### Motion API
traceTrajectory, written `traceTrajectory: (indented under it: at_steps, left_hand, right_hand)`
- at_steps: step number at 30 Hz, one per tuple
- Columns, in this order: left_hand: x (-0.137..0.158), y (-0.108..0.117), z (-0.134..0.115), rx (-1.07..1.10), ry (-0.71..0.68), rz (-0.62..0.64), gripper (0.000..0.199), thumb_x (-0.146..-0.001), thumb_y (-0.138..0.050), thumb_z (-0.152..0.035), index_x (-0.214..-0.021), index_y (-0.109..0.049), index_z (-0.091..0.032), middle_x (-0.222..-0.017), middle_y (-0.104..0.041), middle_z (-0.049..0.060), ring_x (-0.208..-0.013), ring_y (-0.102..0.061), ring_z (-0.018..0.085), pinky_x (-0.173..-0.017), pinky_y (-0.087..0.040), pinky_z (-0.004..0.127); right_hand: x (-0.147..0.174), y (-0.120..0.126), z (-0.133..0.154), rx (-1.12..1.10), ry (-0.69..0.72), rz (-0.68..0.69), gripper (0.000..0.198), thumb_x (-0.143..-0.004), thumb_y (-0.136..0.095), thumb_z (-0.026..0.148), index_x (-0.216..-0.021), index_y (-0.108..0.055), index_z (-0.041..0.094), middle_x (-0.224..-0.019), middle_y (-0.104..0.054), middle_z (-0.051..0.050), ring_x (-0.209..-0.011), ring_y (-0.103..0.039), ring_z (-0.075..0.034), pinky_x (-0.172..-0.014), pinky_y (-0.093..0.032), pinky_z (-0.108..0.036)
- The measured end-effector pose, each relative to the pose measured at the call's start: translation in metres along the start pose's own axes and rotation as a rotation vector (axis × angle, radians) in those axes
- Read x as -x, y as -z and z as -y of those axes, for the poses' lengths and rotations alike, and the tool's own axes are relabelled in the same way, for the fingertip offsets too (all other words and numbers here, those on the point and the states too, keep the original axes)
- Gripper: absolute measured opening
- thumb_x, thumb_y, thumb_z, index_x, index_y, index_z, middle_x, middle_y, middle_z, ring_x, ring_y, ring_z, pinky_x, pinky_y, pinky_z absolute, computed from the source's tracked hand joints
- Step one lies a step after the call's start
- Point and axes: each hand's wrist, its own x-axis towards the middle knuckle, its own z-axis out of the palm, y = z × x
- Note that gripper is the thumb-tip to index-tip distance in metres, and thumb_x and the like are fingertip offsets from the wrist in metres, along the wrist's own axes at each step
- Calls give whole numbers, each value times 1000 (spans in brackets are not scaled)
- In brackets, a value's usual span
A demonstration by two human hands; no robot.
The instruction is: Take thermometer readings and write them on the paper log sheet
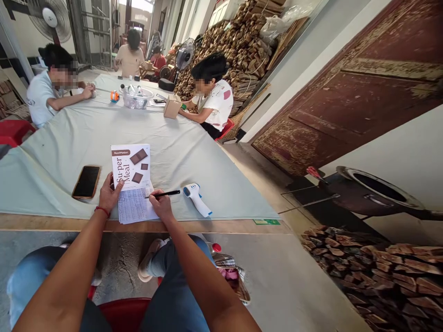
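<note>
My left hand (110, 193) grips the left edge of a notebook (133, 163), its thumb on the white printed cover with brown chocolate squares. Below the cover lies a page (134, 205) filled with blue handwriting. A black pen (168, 193) is pinched in my right hand (161, 205), which rests on the right side of that page; the pen's tip is too small to make out. Left of the notebook a smartphone (86, 181) lies face up with a dark screen. A white and blue infrared thermometer (197, 199) lies to the right of the pen.
The table (228, 180) has a pale green cloth. Farther along stand a clear plastic basket (137, 99) of bottles, an orange roll (114, 96) and a cardboard box (172, 107) beside a seated person. Other people sit around the table. Firewood (391, 276) is stacked on the right.
</note>
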Motion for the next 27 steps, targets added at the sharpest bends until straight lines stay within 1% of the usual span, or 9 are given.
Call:
traceTrajectory:
  at_steps: [12,18,23,27]
  left_hand:
    - [0,-2,3,34,4,-10,62,-81,-65,-55,-130,-55,-18,-124,-67,13,-114,-63,27,-103,-48,44]
    - [0,-2,4,46,2,4,64,-81,-65,-57,-131,-54,-17,-125,-66,13,-115,-63,28,-103,-48,45]
    - [0,-2,8,58,0,-9,66,-80,-66,-58,-131,-54,-18,-125,-66,12,-117,-62,28,-104,-48,46]
    - [0,-3,9,52,-5,-11,64,-81,-65,-58,-130,-55,-18,-124,-67,12,-117,-61,28,-104,-48,46]
  right_hand:
    - [-3,-3,-12,66,25,19,18,-65,-56,41,-67,-56,23,-59,-57,4,-59,-55,-17,-63,-44,-28]
    - [-4,-4,-20,112,47,18,21,-66,-53,44,-69,-55,24,-59,-57,3,-59,-56,-17,-62,-43,-28]
    - [-4,-4,-22,135,71,19,18,-67,-52,41,-69,-55,23,-61,-59,2,-61,-58,-17,-63,-45,-28]
    - [-4,-3,-21,121,65,16,19,-67,-52,42,-69,-55,23,-60,-58,2,-60,-57,-17,-61,-45,-28]
